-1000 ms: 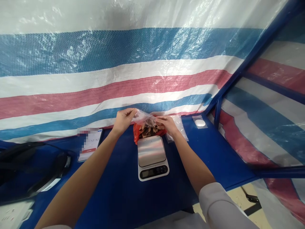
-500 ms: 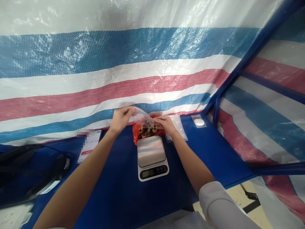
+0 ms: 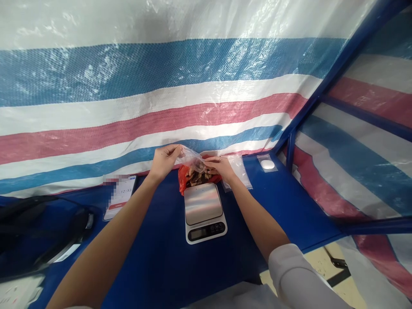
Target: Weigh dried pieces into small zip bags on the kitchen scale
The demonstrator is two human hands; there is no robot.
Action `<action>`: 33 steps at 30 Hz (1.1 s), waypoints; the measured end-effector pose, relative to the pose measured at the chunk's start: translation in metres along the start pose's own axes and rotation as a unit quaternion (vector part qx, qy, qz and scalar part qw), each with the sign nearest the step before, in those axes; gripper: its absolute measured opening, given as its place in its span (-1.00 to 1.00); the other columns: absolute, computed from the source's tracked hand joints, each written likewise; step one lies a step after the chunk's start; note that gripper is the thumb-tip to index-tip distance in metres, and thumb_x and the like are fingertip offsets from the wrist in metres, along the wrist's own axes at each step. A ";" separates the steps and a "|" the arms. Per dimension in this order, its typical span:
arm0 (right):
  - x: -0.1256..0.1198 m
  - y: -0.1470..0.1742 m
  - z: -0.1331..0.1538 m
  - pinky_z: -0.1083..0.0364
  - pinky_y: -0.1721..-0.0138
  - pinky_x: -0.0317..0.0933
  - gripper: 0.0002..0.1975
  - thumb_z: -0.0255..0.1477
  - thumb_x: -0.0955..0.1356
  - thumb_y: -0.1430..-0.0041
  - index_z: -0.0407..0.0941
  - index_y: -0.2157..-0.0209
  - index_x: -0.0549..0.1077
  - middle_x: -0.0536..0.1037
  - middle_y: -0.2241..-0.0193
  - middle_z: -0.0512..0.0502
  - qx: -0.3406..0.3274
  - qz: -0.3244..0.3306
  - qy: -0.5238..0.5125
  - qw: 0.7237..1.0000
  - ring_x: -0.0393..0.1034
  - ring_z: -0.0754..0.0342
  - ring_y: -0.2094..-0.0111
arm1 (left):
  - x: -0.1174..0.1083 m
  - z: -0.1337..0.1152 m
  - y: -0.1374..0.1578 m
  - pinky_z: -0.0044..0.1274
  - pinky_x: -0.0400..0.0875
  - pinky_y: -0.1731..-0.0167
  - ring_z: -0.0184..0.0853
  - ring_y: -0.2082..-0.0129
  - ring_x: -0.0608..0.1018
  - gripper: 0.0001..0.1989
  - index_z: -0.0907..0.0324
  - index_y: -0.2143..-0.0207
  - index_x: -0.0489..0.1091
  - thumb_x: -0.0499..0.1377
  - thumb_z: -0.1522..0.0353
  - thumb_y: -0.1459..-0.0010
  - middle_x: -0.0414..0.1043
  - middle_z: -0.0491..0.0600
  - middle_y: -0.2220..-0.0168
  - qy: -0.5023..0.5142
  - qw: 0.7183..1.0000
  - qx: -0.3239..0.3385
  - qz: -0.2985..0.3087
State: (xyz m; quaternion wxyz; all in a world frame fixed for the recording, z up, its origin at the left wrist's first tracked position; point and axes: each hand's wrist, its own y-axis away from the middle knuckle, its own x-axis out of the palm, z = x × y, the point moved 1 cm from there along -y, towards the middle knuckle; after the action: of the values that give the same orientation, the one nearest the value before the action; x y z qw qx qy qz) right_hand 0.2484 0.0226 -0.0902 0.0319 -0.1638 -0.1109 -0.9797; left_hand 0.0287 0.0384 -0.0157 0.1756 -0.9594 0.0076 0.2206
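Hands [image 3: 165, 162] [image 3: 223, 168] slightly closer together, transparent bag [image 3: 190, 159] filmy between.

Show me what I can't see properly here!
From the head view:
Red bag: partly hidden by the right hand and scale.
Its display: too dim and small to read.
Phone: partly covered by pixel blocks.
White box: cut off by the left and bottom edges.

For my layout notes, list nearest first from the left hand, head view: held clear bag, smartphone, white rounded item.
1. Clear bag: pinched by the left hand.
2. Smartphone: to that hand's left.
3. White rounded item: far right, past the right hand.
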 end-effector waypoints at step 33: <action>0.013 0.040 0.008 0.10 0.42 0.36 -0.54 -0.14 0.58 0.20 -0.10 0.25 0.64 0.63 0.42 -0.02 -0.152 -0.022 0.068 0.986 0.43 0.13 0.45 | -0.001 0.017 0.094 -0.35 0.57 0.14 -0.14 0.28 0.66 -0.64 0.13 0.34 0.66 0.38 0.03 -0.02 0.67 0.01 0.31 0.144 0.988 -0.060 -0.014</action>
State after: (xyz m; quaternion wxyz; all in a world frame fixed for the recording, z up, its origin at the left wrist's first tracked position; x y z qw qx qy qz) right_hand 0.2430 -0.0144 -0.0701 -0.0078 -0.0976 0.0385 -0.9945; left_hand 0.0123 -0.0438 -0.0604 0.1180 -0.9900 0.0066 0.0776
